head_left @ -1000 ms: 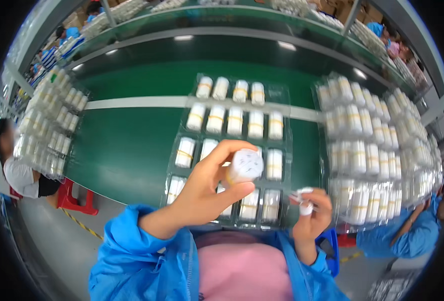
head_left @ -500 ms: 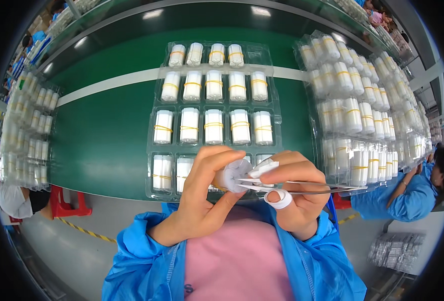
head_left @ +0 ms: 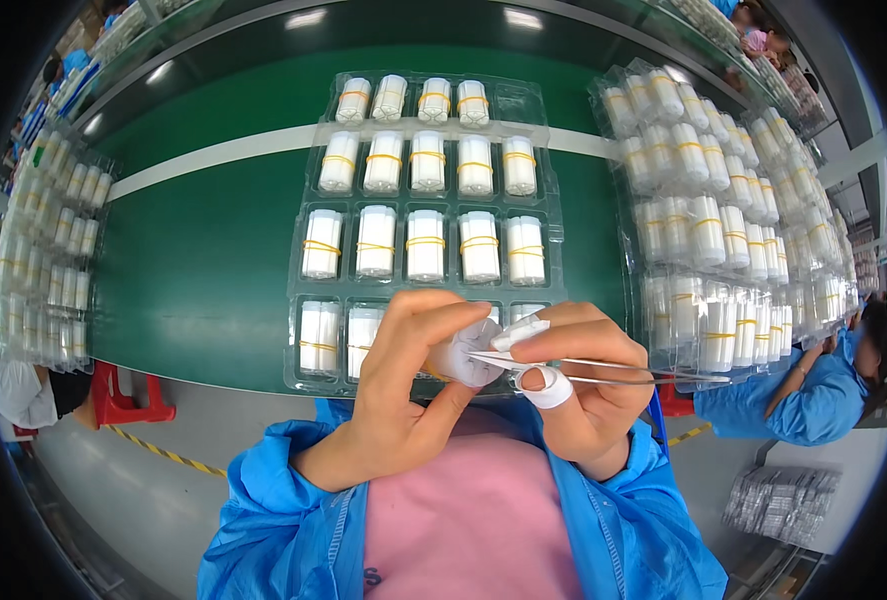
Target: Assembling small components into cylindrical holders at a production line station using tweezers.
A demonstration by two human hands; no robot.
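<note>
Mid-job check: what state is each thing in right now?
Left hand: closed on the held bundle.
Right hand: gripping tweezers.
Held bundle: end face toward camera.
Tweezers: tips at that end face; contact unclear.
White thumb wrap: wound on.
Clear tray: flat, loaded.
Tray bundles: in compartments, yellow-banded.
Right-side trays: stacked, loaded.
Red stool: standing, partly hidden.

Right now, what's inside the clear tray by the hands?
The clear tray holds white banded bundles: four in the far row, five in each middle row. In the nearest row, two show at left; the left hand and right hand hide much of the rest.
</note>
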